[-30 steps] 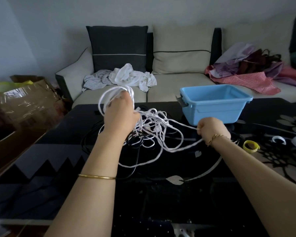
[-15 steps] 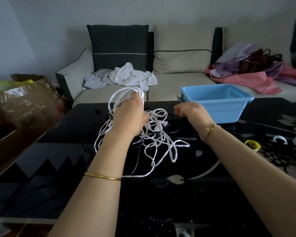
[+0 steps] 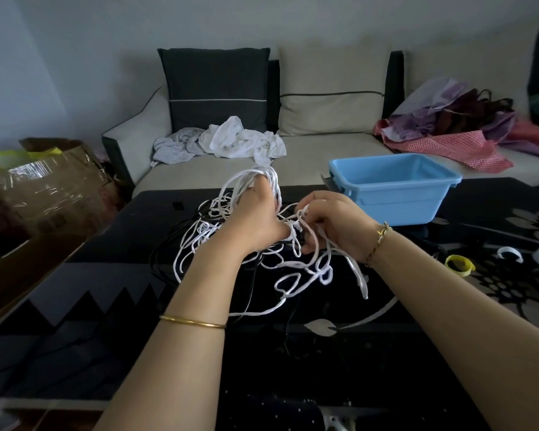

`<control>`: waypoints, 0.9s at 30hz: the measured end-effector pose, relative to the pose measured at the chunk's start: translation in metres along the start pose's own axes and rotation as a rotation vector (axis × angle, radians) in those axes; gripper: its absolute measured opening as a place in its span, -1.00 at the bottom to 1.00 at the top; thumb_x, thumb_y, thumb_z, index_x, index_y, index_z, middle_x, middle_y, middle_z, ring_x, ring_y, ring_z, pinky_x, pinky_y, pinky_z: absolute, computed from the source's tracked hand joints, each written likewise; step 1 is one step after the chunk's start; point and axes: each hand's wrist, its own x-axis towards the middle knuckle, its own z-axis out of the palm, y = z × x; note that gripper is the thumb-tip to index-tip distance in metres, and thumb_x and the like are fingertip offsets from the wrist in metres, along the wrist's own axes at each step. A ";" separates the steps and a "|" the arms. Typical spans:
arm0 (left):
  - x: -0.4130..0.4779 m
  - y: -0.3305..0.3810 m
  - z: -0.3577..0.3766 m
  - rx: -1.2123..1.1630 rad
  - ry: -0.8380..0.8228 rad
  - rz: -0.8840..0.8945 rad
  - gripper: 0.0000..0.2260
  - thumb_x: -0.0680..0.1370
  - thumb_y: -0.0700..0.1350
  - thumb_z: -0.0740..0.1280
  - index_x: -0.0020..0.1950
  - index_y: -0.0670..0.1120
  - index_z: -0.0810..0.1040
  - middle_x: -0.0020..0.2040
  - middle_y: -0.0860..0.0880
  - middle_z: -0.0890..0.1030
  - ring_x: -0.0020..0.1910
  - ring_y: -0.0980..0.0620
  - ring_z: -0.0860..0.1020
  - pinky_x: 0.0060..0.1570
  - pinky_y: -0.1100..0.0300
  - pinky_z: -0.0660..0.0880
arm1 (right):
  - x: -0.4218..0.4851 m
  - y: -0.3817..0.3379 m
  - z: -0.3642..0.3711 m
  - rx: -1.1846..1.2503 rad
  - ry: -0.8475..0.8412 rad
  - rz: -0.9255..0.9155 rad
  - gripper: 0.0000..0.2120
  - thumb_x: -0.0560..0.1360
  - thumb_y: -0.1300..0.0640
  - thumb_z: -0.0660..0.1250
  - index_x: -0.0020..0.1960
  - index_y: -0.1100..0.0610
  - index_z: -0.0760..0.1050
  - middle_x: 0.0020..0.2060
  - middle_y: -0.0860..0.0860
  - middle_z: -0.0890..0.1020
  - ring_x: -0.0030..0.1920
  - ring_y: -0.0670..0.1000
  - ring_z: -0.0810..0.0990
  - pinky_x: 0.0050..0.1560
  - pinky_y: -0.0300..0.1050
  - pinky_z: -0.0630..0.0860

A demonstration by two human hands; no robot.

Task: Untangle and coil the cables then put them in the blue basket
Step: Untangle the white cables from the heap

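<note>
A person's right hand [image 3: 333,225], out near the blue basket [image 3: 395,200] a second ago, returns to pinch the tangled white cable [image 3: 296,275] above the table [image 3: 137,306], while the left hand [image 3: 255,219] grips gathered loops, coiling evidently unfinished.

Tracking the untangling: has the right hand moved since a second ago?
Yes. The right hand shifted left, away from the blue basket, toward the left hand.

head view | head-mounted | faces forward-down | close above table [image 3: 75,306]
</note>
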 end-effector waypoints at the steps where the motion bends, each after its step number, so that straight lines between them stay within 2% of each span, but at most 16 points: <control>1: 0.000 -0.001 0.002 0.026 -0.003 -0.001 -0.49 0.40 -0.18 0.45 0.19 -0.28 0.25 -0.08 -0.06 0.31 -0.07 -0.04 0.36 -0.15 0.16 0.28 | -0.001 -0.001 0.001 0.022 -0.032 0.020 -0.87 0.40 0.40 0.11 -0.19 0.24 0.39 -0.45 0.12 0.36 -0.61 -0.01 0.34 -0.52 -0.14 0.48; 3: 0.001 -0.005 0.007 0.043 0.008 -0.016 -0.50 0.41 -0.16 0.45 0.19 -0.27 0.27 -0.08 -0.06 0.35 -0.04 -0.07 0.42 -0.14 0.15 0.31 | -0.002 -0.004 0.004 0.033 -0.104 0.036 -0.92 0.37 0.31 0.16 -0.25 0.17 0.32 -0.49 0.05 0.30 -0.63 -0.07 0.20 -0.55 -0.28 0.28; 5: 0.001 -0.007 0.007 0.034 0.022 -0.015 -0.58 0.45 -0.14 0.41 0.16 -0.25 0.29 -0.14 -0.05 0.37 -0.06 -0.09 0.47 -0.15 0.13 0.33 | 0.000 -0.005 0.004 -0.055 -0.100 -0.002 -0.84 0.43 0.32 0.22 -0.26 0.14 0.30 -0.51 0.00 0.29 -0.62 -0.10 0.14 -0.56 -0.33 0.15; 8: -0.002 -0.006 0.005 0.067 0.036 0.049 -0.77 0.52 -0.12 0.34 0.00 -0.16 0.31 -0.23 0.02 0.29 -0.18 -0.01 0.37 -0.26 0.16 0.21 | 0.003 -0.006 0.005 -0.243 0.018 -0.121 -0.82 0.42 0.40 0.28 -0.22 0.15 0.38 -0.51 0.00 0.32 -0.62 -0.11 0.20 -0.59 -0.32 0.18; 10: -0.004 -0.005 0.003 0.069 -0.005 0.036 -0.80 0.55 -0.10 0.30 -0.09 -0.12 0.29 -0.24 0.04 0.29 -0.22 0.01 0.35 -0.35 0.13 0.18 | 0.004 -0.007 0.002 -0.353 0.096 -0.201 -0.81 0.39 0.39 0.34 -0.16 0.13 0.43 -0.48 -0.01 0.39 -0.61 -0.09 0.26 -0.57 -0.26 0.26; 12: -0.004 -0.005 0.001 0.033 -0.080 -0.002 -0.78 0.55 -0.03 0.29 -0.15 -0.09 0.30 -0.26 0.04 0.33 -0.27 0.03 0.37 -0.36 0.13 0.23 | 0.005 -0.006 -0.003 -0.409 0.134 -0.251 -0.76 0.38 0.34 0.41 -0.03 0.13 0.45 -0.44 0.00 0.46 -0.59 -0.07 0.33 -0.54 -0.20 0.32; 14: -0.002 -0.002 0.001 -0.128 -0.146 -0.023 -0.79 0.54 -0.03 0.31 -0.21 -0.06 0.35 -0.29 0.03 0.40 -0.35 0.06 0.42 -0.38 0.16 0.32 | 0.004 -0.006 -0.010 -0.460 0.150 -0.292 -0.71 0.38 0.28 0.45 0.05 0.14 0.45 -0.42 0.04 0.52 -0.54 -0.03 0.42 -0.49 -0.17 0.41; 16: -0.003 0.003 -0.001 -0.319 -0.191 -0.052 -0.81 0.54 -0.06 0.31 -0.24 -0.08 0.41 -0.38 0.03 0.43 -0.52 0.12 0.42 -0.48 0.26 0.36 | 0.005 -0.004 -0.013 -0.536 0.148 -0.356 -0.76 0.42 0.23 0.43 0.06 0.12 0.48 -0.37 0.05 0.56 -0.44 0.01 0.51 -0.34 -0.07 0.52; 18: -0.006 0.006 -0.005 -0.513 -0.255 -0.117 -0.82 0.54 -0.11 0.31 -0.24 -0.12 0.44 -0.52 0.07 0.35 -0.60 0.11 0.32 -0.50 0.25 0.35 | 0.005 -0.004 -0.015 -0.586 0.139 -0.420 -0.81 0.47 0.22 0.39 0.07 0.09 0.52 -0.35 -0.01 0.57 -0.37 -0.01 0.53 -0.25 -0.08 0.55; 21: -0.009 0.010 -0.015 -0.823 -0.389 -0.174 -0.82 0.58 -0.16 0.23 -0.08 -0.26 0.53 -0.59 0.08 0.22 -0.63 0.14 0.21 -0.54 0.26 0.34 | 0.004 -0.003 -0.016 -0.521 0.094 -0.448 -0.86 0.54 0.18 0.30 0.09 0.13 0.55 -0.35 0.04 0.56 -0.42 -0.10 0.48 -0.39 -0.26 0.45; 24: -0.010 0.011 -0.025 -1.054 -0.480 -0.244 -0.76 0.59 -0.15 0.16 -0.18 -0.22 0.51 -0.62 0.10 0.17 -0.67 0.17 0.16 -0.57 0.31 0.30 | 0.004 0.000 -0.014 -0.339 -0.024 -0.399 -0.74 0.56 0.02 0.22 0.11 0.16 0.55 -0.30 0.23 0.48 -0.39 0.01 0.43 -0.39 -0.19 0.41; 26: -0.010 0.009 -0.028 -1.153 -0.516 -0.288 -0.76 0.58 -0.13 0.15 -0.22 -0.19 0.48 -0.64 0.12 0.16 -0.68 0.19 0.15 -0.59 0.34 0.26 | 0.004 0.000 -0.012 -0.257 -0.117 -0.351 -0.69 0.51 -0.05 0.20 0.05 0.14 0.56 -0.30 0.16 0.39 -0.40 0.00 0.31 -0.43 -0.22 0.31; 27: -0.011 0.009 -0.029 -1.185 -0.515 -0.306 -0.77 0.57 -0.13 0.15 -0.23 -0.18 0.47 -0.64 0.13 0.16 -0.69 0.20 0.14 -0.60 0.35 0.24 | 0.003 0.000 -0.011 -0.242 -0.150 -0.331 -0.74 0.49 -0.04 0.23 -0.02 0.11 0.58 -0.30 0.14 0.36 -0.40 -0.01 0.27 -0.43 -0.23 0.27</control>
